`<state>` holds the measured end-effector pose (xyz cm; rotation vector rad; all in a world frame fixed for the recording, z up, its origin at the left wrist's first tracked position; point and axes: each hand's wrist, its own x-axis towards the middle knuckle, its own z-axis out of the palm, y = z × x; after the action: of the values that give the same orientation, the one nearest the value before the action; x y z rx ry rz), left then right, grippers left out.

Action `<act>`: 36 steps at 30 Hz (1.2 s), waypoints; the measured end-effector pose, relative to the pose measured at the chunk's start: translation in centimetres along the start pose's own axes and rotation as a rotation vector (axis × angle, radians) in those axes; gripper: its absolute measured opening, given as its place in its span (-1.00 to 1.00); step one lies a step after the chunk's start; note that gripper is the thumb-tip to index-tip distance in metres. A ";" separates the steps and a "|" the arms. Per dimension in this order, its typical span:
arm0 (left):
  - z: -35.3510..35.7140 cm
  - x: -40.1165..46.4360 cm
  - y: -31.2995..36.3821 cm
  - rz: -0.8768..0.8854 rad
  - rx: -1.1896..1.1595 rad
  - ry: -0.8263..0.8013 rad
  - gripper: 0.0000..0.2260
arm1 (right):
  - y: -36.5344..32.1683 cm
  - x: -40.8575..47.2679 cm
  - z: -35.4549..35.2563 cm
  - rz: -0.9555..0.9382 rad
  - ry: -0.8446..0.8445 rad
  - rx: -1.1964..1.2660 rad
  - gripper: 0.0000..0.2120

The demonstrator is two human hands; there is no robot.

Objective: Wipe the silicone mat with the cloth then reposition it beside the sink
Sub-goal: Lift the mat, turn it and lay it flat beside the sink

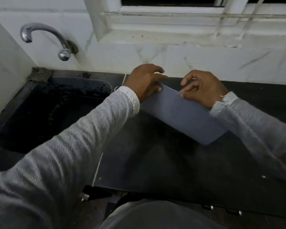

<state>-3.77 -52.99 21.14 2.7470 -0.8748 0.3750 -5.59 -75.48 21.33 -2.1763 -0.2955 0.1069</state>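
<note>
A grey-blue silicone mat (183, 116) lies on the black counter (155, 159), angled from upper left to lower right, just right of the dark sink (40, 113). My left hand (145, 81) pinches the mat's far left corner between thumb and fingers. The far right corner is pinched by my right hand (203, 88), its fingers curled over the edge. That far edge looks slightly lifted off the counter. A grey striped cloth (40, 74) sits bunched at the sink's back left corner, away from both hands.
A chrome tap (45, 38) projects from the white marble wall above the sink. A white window sill (172, 35) runs behind the counter. The counter's front edge (155, 190) is near my body, with cabinet handles (224, 209) below it.
</note>
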 end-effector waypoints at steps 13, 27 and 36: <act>-1.9 -6.3 -8.5 -0.235 -0.177 -0.184 -0.74 | -7.2 6.2 6.8 -0.111 -0.177 -0.231 -0.77; 1.6 -7.9 -12.8 -0.307 -0.287 -0.238 -0.77 | -5.7 8.9 11.9 -0.059 -0.204 -0.318 -0.77; 3.1 -7.7 -13.6 -0.253 -0.407 -0.301 -0.77 | -4.5 8.2 13.5 -0.139 -0.229 -0.528 -0.83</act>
<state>-1.24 -38.99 13.93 2.5137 -0.5731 -0.2443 -0.96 -60.22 17.37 -2.6598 -0.6653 0.2203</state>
